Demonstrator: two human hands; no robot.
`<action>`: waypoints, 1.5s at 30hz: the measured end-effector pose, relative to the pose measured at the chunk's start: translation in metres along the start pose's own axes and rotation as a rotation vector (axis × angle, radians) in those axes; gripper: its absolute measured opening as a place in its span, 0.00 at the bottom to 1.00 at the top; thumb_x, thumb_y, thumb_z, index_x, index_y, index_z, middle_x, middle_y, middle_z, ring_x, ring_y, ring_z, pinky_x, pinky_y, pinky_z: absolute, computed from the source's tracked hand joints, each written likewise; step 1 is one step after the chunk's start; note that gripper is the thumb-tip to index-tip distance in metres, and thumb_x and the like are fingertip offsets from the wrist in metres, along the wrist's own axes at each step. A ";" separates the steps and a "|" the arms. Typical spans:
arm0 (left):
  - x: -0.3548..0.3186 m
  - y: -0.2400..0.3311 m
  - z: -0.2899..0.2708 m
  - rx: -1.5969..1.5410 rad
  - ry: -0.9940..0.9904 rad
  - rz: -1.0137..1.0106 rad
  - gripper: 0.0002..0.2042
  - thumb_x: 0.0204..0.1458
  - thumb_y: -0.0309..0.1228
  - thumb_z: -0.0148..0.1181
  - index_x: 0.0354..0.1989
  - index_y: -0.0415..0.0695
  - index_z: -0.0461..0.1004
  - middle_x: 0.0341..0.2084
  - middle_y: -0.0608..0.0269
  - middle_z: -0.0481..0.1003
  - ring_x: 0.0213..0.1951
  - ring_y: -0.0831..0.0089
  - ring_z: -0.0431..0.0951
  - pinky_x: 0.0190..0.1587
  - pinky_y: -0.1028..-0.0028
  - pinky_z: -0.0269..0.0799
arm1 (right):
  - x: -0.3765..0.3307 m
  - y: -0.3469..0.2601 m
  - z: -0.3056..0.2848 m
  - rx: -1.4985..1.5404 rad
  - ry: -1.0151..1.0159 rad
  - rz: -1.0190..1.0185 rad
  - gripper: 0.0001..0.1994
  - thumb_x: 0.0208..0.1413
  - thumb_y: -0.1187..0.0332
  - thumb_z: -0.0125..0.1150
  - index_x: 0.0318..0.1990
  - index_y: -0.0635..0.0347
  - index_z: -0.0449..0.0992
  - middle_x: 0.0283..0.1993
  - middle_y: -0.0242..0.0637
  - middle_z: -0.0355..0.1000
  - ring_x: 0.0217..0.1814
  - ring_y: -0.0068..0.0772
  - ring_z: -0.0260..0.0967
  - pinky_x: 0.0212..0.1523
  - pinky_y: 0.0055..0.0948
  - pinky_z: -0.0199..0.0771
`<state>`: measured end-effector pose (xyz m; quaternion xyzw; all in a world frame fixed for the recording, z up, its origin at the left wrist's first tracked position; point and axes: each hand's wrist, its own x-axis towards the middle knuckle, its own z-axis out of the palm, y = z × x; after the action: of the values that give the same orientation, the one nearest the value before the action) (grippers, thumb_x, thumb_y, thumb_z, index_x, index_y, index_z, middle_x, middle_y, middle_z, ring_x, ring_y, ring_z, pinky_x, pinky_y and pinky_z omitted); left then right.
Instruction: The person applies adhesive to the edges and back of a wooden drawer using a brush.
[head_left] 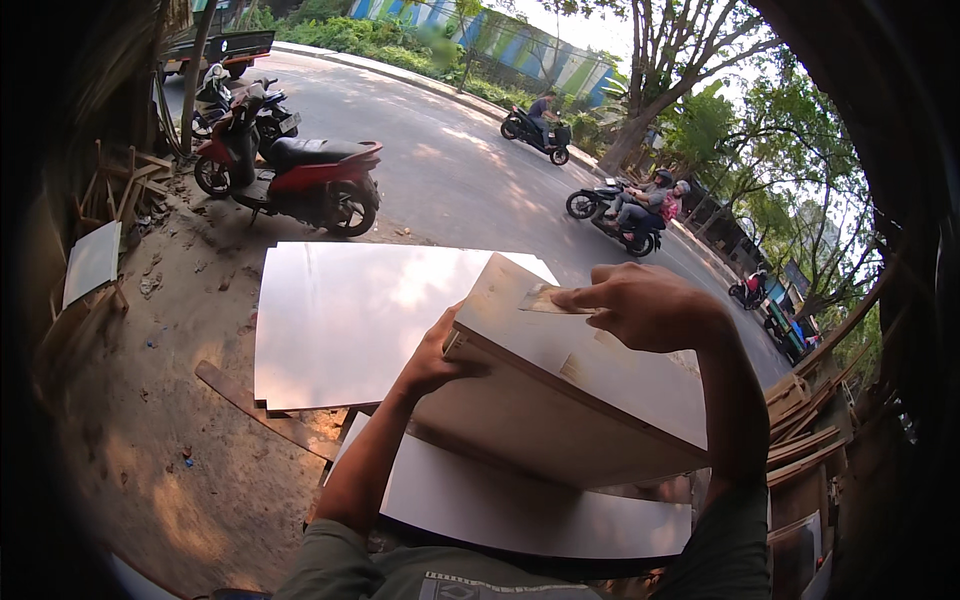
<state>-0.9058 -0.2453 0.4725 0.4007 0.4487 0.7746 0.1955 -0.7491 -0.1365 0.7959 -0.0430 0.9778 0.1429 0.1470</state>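
Note:
A pale wooden box point(560, 420), perhaps a drawer or cabinet part, stands tilted in front of me with its long flat side facing up. My left hand point(440, 358) is closed around its near left corner, fingers over the edge. In my right hand point(650, 305) is a flat scraper point(541, 299), pinched between the fingers, its thin blade lying against the top face near the far left end. Yellowish smears of filler point(570, 366) mark that face. Under the box lie white panels, a large one point(330, 330) beyond it and another point(450, 490) nearer me.
A red scooter point(310, 180) is parked at the left, beside a road point(440, 140) with passing motorbikes point(625, 208). Scrap wood point(805, 440) is piled at the right. A curved wooden strip point(250, 405) lies on the dirt ground point(150, 400) at the left.

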 end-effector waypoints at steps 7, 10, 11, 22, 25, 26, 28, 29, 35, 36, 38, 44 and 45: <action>0.003 0.005 -0.003 -0.042 -0.010 -0.091 0.50 0.34 0.31 0.81 0.70 0.40 0.59 0.59 0.56 0.72 0.61 0.66 0.71 0.63 0.66 0.68 | 0.025 -0.024 0.011 -0.013 0.014 -0.122 0.19 0.60 0.71 0.58 0.59 0.47 0.77 0.46 0.47 0.75 0.50 0.50 0.75 0.48 0.46 0.74; 0.003 0.001 -0.004 0.018 0.001 -0.087 0.51 0.34 0.31 0.81 0.71 0.41 0.59 0.58 0.56 0.72 0.60 0.67 0.72 0.63 0.66 0.69 | 0.003 -0.021 0.035 0.042 0.006 -0.086 0.24 0.60 0.70 0.58 0.65 0.44 0.73 0.43 0.46 0.72 0.46 0.49 0.75 0.45 0.44 0.73; 0.002 0.003 -0.004 0.009 0.004 -0.088 0.51 0.34 0.31 0.81 0.71 0.41 0.59 0.58 0.57 0.73 0.60 0.67 0.72 0.62 0.66 0.69 | -0.008 -0.015 0.042 0.051 0.001 -0.084 0.24 0.60 0.69 0.58 0.65 0.43 0.72 0.43 0.46 0.72 0.46 0.49 0.75 0.45 0.44 0.73; 0.004 0.000 -0.001 -0.010 0.015 -0.100 0.48 0.34 0.32 0.80 0.69 0.40 0.62 0.55 0.58 0.74 0.57 0.68 0.73 0.59 0.67 0.72 | -0.063 -0.057 0.097 0.298 0.456 0.122 0.30 0.59 0.66 0.67 0.67 0.64 0.67 0.38 0.49 0.71 0.33 0.50 0.76 0.36 0.41 0.78; 0.005 -0.003 -0.003 0.022 0.041 -0.143 0.45 0.35 0.32 0.79 0.67 0.40 0.64 0.54 0.58 0.75 0.55 0.69 0.74 0.57 0.67 0.73 | -0.017 -0.088 0.127 0.208 0.652 0.178 0.31 0.57 0.65 0.68 0.66 0.70 0.67 0.37 0.49 0.70 0.27 0.45 0.76 0.29 0.37 0.79; 0.004 -0.003 -0.004 0.025 0.023 -0.145 0.44 0.36 0.31 0.79 0.67 0.40 0.64 0.53 0.58 0.75 0.55 0.69 0.74 0.57 0.67 0.73 | -0.006 -0.095 0.135 0.167 0.695 0.197 0.31 0.58 0.65 0.68 0.66 0.72 0.67 0.36 0.49 0.70 0.26 0.44 0.77 0.27 0.36 0.79; 0.002 -0.003 -0.007 0.021 -0.014 -0.144 0.43 0.37 0.31 0.79 0.65 0.39 0.65 0.52 0.58 0.76 0.54 0.69 0.75 0.57 0.67 0.73 | 0.007 -0.106 0.148 0.105 0.666 0.232 0.31 0.59 0.63 0.67 0.65 0.72 0.67 0.36 0.50 0.70 0.25 0.44 0.77 0.26 0.36 0.80; 0.002 -0.006 -0.006 0.000 -0.027 -0.117 0.42 0.37 0.31 0.78 0.65 0.39 0.66 0.52 0.59 0.76 0.54 0.69 0.75 0.56 0.67 0.73 | 0.007 -0.110 0.153 0.072 0.649 0.253 0.31 0.59 0.63 0.66 0.65 0.72 0.67 0.36 0.50 0.69 0.25 0.44 0.77 0.26 0.36 0.81; -0.005 -0.014 -0.011 -0.018 -0.003 -0.022 0.38 0.39 0.28 0.77 0.63 0.39 0.67 0.52 0.59 0.76 0.54 0.70 0.75 0.56 0.67 0.74 | -0.062 -0.098 0.094 0.199 0.300 -0.052 0.29 0.54 0.76 0.57 0.65 0.75 0.65 0.42 0.58 0.70 0.33 0.55 0.79 0.38 0.42 0.83; -0.004 -0.014 -0.011 -0.018 -0.009 -0.016 0.38 0.39 0.28 0.77 0.63 0.39 0.67 0.52 0.59 0.76 0.54 0.69 0.75 0.56 0.67 0.74 | -0.059 -0.091 0.081 0.198 0.340 -0.071 0.29 0.55 0.75 0.57 0.66 0.74 0.65 0.43 0.59 0.70 0.36 0.57 0.79 0.40 0.44 0.83; -0.001 -0.003 0.000 -0.030 -0.018 -0.085 0.38 0.39 0.29 0.78 0.62 0.39 0.66 0.52 0.58 0.76 0.54 0.68 0.75 0.57 0.67 0.74 | -0.042 -0.074 0.061 0.169 0.319 0.012 0.23 0.58 0.75 0.55 0.63 0.67 0.71 0.46 0.61 0.71 0.43 0.59 0.78 0.45 0.48 0.80; -0.006 -0.004 -0.015 0.028 -0.002 -0.112 0.43 0.36 0.27 0.79 0.65 0.38 0.64 0.53 0.58 0.76 0.55 0.69 0.75 0.56 0.68 0.74 | -0.006 -0.050 0.052 0.098 0.211 0.001 0.19 0.63 0.73 0.51 0.60 0.58 0.75 0.44 0.52 0.73 0.43 0.51 0.78 0.47 0.47 0.78; -0.005 -0.003 -0.014 0.010 0.001 -0.103 0.44 0.36 0.26 0.79 0.66 0.38 0.63 0.53 0.59 0.76 0.55 0.69 0.75 0.57 0.68 0.74 | -0.010 -0.050 0.054 0.104 0.163 0.016 0.19 0.63 0.72 0.51 0.60 0.57 0.75 0.44 0.51 0.73 0.43 0.51 0.78 0.46 0.47 0.78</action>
<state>-0.9145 -0.2543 0.4637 0.3778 0.4724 0.7615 0.2328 -0.7184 -0.1683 0.7364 -0.0388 0.9930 0.0891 0.0677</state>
